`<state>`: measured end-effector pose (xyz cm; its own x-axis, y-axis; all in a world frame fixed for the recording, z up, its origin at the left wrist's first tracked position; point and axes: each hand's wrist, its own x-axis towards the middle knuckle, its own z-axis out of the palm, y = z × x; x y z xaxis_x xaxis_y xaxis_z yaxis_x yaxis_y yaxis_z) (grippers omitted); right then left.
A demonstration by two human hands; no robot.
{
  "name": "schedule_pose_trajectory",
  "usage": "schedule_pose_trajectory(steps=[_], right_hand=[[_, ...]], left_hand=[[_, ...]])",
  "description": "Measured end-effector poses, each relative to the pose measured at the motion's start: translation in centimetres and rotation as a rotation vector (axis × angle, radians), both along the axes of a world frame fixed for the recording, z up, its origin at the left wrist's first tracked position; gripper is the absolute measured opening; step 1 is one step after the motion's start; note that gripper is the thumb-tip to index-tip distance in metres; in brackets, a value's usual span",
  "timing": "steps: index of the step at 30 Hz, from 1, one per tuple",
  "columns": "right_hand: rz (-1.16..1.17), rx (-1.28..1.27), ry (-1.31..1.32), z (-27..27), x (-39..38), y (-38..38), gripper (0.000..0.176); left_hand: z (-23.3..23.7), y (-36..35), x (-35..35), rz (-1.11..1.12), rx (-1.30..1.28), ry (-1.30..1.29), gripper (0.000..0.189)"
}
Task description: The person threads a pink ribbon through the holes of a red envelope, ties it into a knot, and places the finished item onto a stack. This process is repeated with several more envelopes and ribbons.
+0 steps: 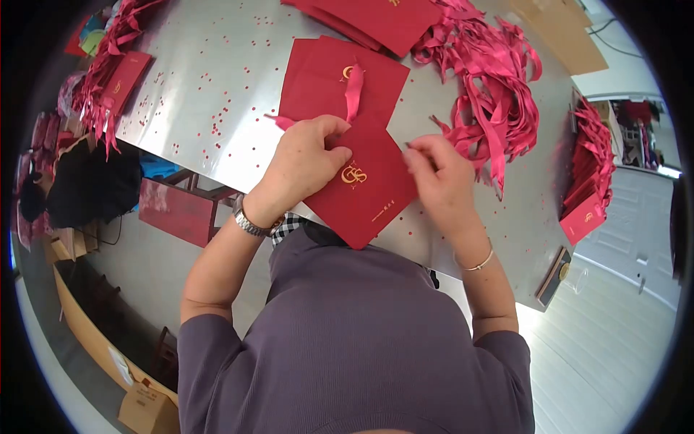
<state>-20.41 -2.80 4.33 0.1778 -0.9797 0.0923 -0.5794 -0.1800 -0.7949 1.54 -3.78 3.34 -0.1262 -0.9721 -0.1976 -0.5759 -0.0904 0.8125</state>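
Note:
A red card with a gold emblem [376,199] lies tilted at the table's near edge, its lower corner over the edge. My left hand [307,159] rests on its upper left part, thumb and forefinger curled near a pink ribbon [353,92] that runs up from the fingertips. What is between those fingers is too small to make out. My right hand [441,177] is beside the card's right edge, thumb and forefinger pinched around a small dark tip, perhaps a ribbon end. More red cards [307,79] lie just beyond, partly under this one.
Pink ribbons [499,108] are heaped at the right rear, beside a stack of red cards [376,22]. Ribboned cards hang at the table's left [126,79] and right [582,217] edges. Small red dots are scattered over the metal table [195,54]. A red stool [176,210] stands below left.

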Motion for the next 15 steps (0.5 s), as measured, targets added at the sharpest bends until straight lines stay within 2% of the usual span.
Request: schedule_pose_trajectory(steps=[1, 2, 5, 11, 15], right_hand=[[0.055, -0.063, 0.006, 0.1, 1.0, 0.1, 0.009], [0.122, -0.19, 0.005, -0.5, 1.6, -0.3, 0.009], [0.118, -0.222, 0.054, -1.2, 3.0, -0.7, 0.009], [0.117, -0.161, 0.06, -1.6, 3.3, -1.4, 0.007], [0.147, -0.146, 0.07, -1.9, 3.6, -1.9, 0.008]], left_hand=[[-0.4, 0.0, 0.1, -0.018, -0.022, 0.119, 0.024], [-0.5, 0.0, 0.1, -0.013, -0.018, 0.12, 0.024], [-0.6, -0.3, 0.1, -0.06, -0.023, 0.162, 0.024], [-0.8, 0.0, -0.2, -0.023, 0.057, 0.204, 0.032], [-1.8, 0.2, -0.4, -0.023, -0.033, 0.191, 0.031]])
